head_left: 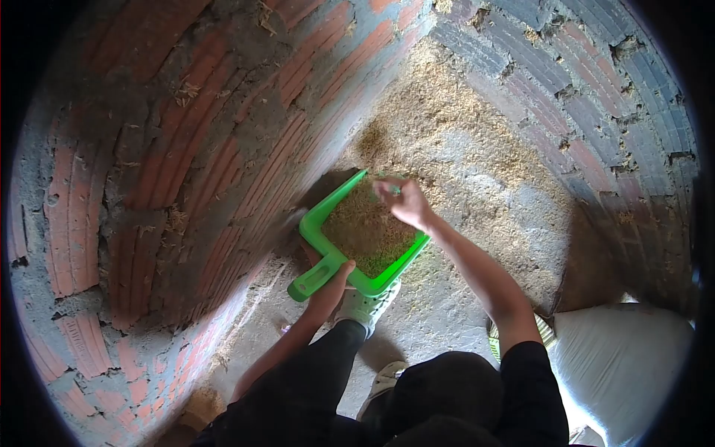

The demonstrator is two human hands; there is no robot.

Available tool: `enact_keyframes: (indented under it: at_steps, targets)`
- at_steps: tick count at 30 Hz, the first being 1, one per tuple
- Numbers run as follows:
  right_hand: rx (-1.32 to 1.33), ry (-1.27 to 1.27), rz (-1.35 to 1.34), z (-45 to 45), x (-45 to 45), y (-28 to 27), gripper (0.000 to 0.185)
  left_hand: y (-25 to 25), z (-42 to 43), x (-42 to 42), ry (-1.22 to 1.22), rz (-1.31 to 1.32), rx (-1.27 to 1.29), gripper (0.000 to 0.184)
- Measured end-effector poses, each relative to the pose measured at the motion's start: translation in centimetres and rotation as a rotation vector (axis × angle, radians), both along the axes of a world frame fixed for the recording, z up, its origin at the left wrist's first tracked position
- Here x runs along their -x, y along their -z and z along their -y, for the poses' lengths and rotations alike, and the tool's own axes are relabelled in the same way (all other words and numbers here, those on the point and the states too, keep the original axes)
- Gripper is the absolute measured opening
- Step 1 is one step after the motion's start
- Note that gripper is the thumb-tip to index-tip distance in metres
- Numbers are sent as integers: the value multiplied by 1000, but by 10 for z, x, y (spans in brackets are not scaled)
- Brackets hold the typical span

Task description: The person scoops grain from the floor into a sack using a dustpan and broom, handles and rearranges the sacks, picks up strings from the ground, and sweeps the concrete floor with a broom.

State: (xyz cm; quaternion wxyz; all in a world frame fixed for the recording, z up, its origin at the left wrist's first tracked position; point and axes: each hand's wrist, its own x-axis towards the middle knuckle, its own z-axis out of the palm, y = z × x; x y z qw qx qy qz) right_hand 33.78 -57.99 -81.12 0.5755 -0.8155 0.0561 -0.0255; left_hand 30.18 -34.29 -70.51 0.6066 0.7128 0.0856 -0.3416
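A bright green dustpan (316, 231) is tilted over the floor near the brick wall's foot, its short handle toward me. A layer of brownish-yellow husks or grain (365, 223) lies in it. My left hand (337, 281) grips the pan's rear edge beside the handle, with the thumb on top and the other fingers hidden underneath. My right hand (406, 203) is over the pan's front right part, bent at the wrist. Its fingers are slightly blurred and loosely curled, with a gap between them; I see nothing held. Whether they touch the husks I cannot tell.
Rough brick walls rise at the left (171, 149) and right (581, 97), meeting in a corner ahead. Loose husks (447, 134) cover the concrete floor there. A full white sack (622, 357) stands at the lower right. My shoe (366, 309) is just beneath the pan.
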Motion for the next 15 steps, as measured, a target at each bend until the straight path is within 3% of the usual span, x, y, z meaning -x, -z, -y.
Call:
enact_keyframes:
  at_steps: [3,5,7,9,11,12,14,15]
  targets:
    - [279,335,201,20,-48,9,56,6,-2,-1,2,6,4,100]
    - [342,425,25,17,-74,1,79,1,0,2,24,24,-23,101]
    - [433,305,-137,3,-88,-3,92,3,0,2,22,14,-14,101]
    - [419,299,-3,-15,-84,0,87,0,2,0,19,10,2,101]
    - [312,369,192,-24,-76,11,62,-8,7,1,8,18,-15,100]
    - [313,370,191,-24,-71,19,62,-7,6,1,9,17,-14,100]
    - [480,189,401,-21,-62,19,43,-3,4,1,2,6,-21,100]
    - [478,190,402,-18,-59,20,43,0,3,-1,2,7,-22,100]
